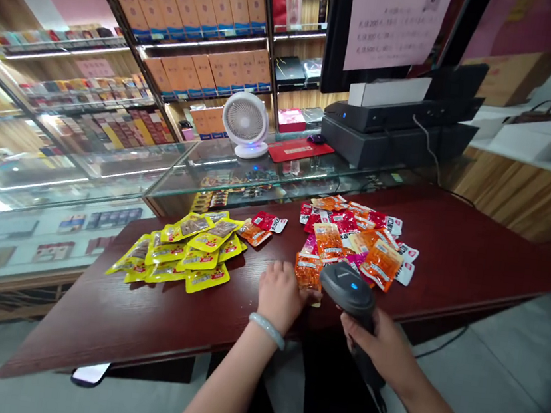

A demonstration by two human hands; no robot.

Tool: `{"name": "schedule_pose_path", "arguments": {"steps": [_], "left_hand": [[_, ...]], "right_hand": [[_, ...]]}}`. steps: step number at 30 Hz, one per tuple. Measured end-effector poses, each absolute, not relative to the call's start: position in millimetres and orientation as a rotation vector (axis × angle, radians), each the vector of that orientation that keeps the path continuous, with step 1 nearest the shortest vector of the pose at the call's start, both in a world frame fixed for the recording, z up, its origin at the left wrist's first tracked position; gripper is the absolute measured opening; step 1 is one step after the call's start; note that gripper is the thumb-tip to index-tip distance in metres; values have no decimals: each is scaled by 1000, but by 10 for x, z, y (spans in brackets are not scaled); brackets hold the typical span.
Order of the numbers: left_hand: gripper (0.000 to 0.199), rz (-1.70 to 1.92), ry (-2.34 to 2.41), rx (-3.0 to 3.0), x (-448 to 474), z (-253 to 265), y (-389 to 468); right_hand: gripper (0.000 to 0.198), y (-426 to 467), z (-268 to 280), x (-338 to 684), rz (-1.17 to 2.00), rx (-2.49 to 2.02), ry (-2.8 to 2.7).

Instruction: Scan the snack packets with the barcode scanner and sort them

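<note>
My right hand (pixel 381 347) is wrapped round the handle of a dark grey barcode scanner (pixel 348 288), its head over the near edge of the table. My left hand (pixel 278 295), with a pale bangle on the wrist, rests on the table with curled fingers. Its thumb presses the lower end of an orange snack packet (pixel 308 271), just left of the scanner head. Behind both lies a loose heap of orange and red snack packets (pixel 329 240). To the left is a pile of yellow snack packets (pixel 206 238), with a red packet (pixel 268 222) and an orange packet (pixel 253 232) beside it.
The dark red table (pixel 140 324) meets a glass display counter (pixel 258 181). On the counter stand a white fan (pixel 245 122), a red mat (pixel 300 149) and a black till unit (pixel 389 140). Shelves of boxed goods (pixel 189 8) rise behind. A phone (pixel 90 371) shows below the table's front edge.
</note>
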State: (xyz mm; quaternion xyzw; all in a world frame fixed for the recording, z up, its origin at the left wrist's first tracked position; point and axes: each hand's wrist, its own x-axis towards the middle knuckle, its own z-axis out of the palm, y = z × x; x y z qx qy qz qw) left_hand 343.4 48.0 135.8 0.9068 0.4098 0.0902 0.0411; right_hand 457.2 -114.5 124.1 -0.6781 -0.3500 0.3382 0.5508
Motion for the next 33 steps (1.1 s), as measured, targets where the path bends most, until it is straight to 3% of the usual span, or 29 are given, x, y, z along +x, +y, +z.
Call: {"name": "schedule_pose_path", "arguments": {"steps": [5, 11, 24, 30, 33], "left_hand": [[21, 206, 1253, 2549, 3391, 1338, 603], [7, 543, 1213, 2132, 3198, 1322, 752], [12, 787, 1304, 2024, 3045, 1299, 969], [41, 1083, 1660, 2365, 3036, 1547, 1149], [36, 892, 1439, 2553, 3300, 1600, 1040]], "right_hand": [[37, -1203, 1250, 4540, 789, -1626, -871], [38, -1311, 1294, 4412, 1010, -1501, -908], [33, -1216, 1321, 4279, 1001, -1488, -987], [33, -1317, 1283, 4390, 963, -1468, -899], [36, -1380, 1235, 4489, 908, -1482, -830]]}}
